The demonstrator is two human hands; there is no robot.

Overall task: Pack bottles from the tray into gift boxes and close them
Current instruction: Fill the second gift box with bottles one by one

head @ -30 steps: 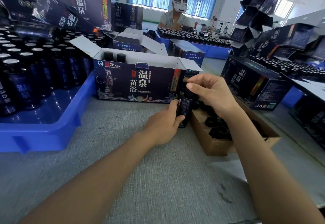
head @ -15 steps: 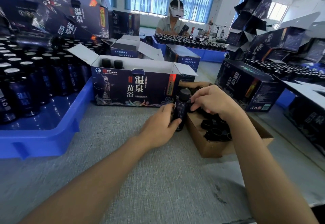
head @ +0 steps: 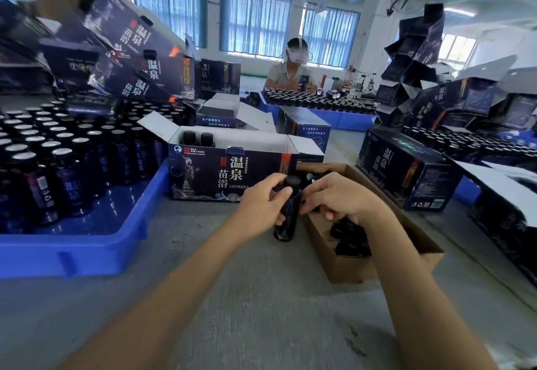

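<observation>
One bottle [head: 286,224] gripped by left hand [head: 261,204], pinched by right hand [head: 340,198]; box [head: 203,175] reads 温泉苗浴.

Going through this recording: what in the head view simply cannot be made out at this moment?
All in the head view:
1. Label of the slim dark bottle: covered by the grip of the left hand.
2. Whether the right hand holds anything: its curled fingers hide the palm side.
3. Bottle count in the open dark-blue cardboard gift box: its front wall hides all but two caps.
4. Extent of the blue plastic tray: cut off by the left edge.
</observation>
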